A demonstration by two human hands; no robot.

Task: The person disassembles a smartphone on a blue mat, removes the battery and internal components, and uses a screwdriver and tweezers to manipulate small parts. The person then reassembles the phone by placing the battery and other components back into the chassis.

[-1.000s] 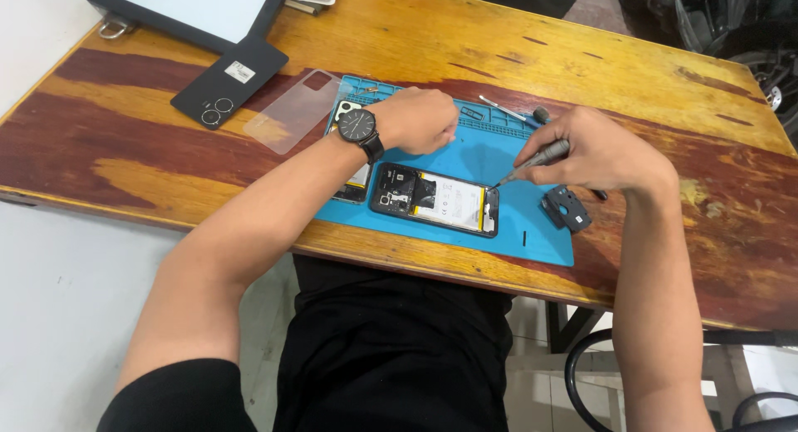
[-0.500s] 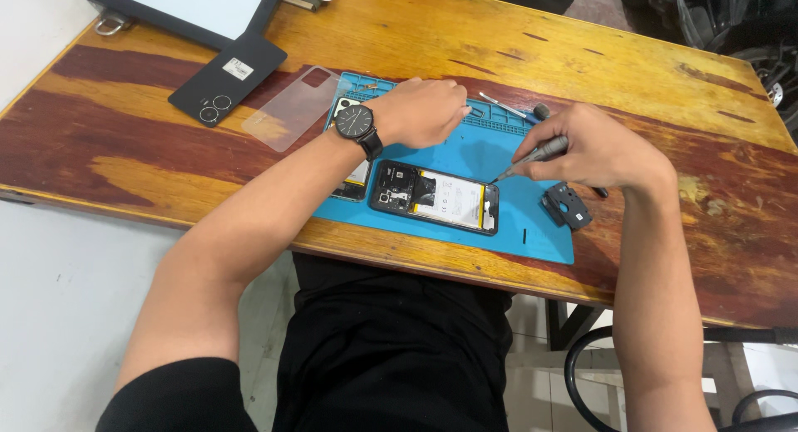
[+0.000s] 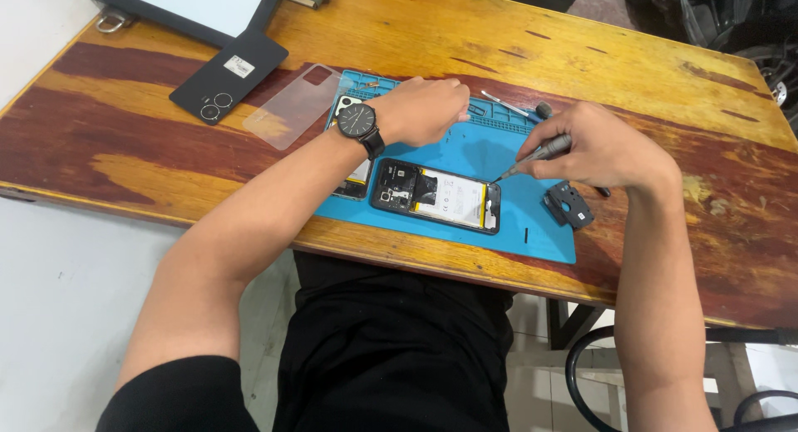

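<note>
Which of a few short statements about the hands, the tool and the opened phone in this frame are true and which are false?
1. The right hand holds a screwdriver. True.
2. The opened phone lies on a red mat. False: the mat is blue.
3. The left hand wears a wristwatch at the wrist. True.
4. The left hand grips the opened phone. False: it rests on the mat above the phone, closed in a loose fist, apart from it.
5. A clear phone case lies on the wooden table left of the mat. True.
</note>
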